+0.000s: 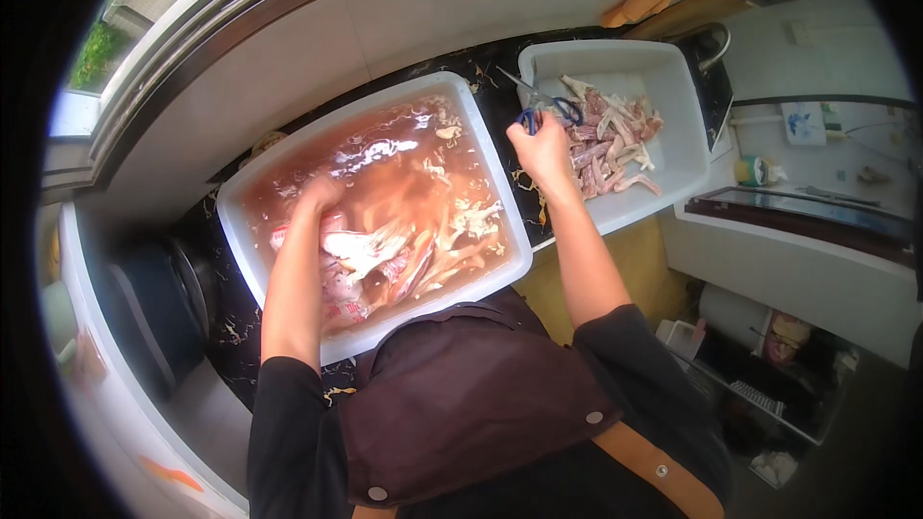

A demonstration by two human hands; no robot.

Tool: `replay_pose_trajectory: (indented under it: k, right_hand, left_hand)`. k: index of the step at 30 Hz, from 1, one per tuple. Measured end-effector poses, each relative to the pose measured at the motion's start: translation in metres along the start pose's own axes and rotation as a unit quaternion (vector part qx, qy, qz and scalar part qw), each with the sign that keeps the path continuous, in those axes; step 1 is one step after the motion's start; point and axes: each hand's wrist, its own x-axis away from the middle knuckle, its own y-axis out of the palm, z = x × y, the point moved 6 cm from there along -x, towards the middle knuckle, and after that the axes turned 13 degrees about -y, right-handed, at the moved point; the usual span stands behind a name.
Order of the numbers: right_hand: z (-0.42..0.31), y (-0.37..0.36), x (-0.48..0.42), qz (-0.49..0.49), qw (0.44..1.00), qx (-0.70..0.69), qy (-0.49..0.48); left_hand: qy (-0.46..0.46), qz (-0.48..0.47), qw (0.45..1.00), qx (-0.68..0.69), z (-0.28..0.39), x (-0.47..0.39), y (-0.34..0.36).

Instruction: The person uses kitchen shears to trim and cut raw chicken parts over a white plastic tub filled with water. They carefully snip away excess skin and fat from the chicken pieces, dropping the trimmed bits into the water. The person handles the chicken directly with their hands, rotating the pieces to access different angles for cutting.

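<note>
A large white plastic tub (479, 112) in front of me holds cloudy reddish water with raw poultry pieces (368, 249) in it. My left hand (322, 192) dips into this water near the tub's left side. Its fingers are under the surface, so I cannot see whether they hold anything. A plastic bag with red print (345, 299) lies partly sunk by the near left wall. My right hand (546, 148) grips blue-handled scissors (530, 90) by the handles, blades pointing up and left. Below the scissors, a second white tub (681, 151) contains a heap of cut raw poultry pieces (613, 137).
Both tubs stand on a black marbled countertop (497, 112) along a pale wall (303, 50). An orange cloth or glove (642, 0) hangs behind the right tub. A metal faucet (717, 47) curves at the far right corner. A dark rounded appliance (155, 310) sits at left.
</note>
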Motion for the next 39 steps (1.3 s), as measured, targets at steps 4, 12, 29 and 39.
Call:
replay_pose_trajectory:
  k: [4, 12, 29, 39]
  right_hand:
    - [-0.001, 0.028, -0.009, -0.015, 0.998, 0.018, -0.062]
    - [0.037, 0.014, -0.019, -0.06, 0.967, 0.133, -0.207]
    - [0.021, -0.008, -0.077, -0.245, 0.856, 0.176, -0.418]
    - [0.007, -0.013, -0.069, -0.22, 0.854, 0.197, -0.429]
  left_hand:
    - [-0.022, 0.018, 0.995, -0.091, -0.01, -0.007, 0.008]
    - [0.01, 0.007, 0.999, 0.029, 0.032, 0.051, -0.024]
    - [0.026, 0.095, 0.995, 0.009, -0.022, 0.007, 0.003]
    - [0.031, 0.031, 0.998, -0.04, -0.018, -0.029, 0.011]
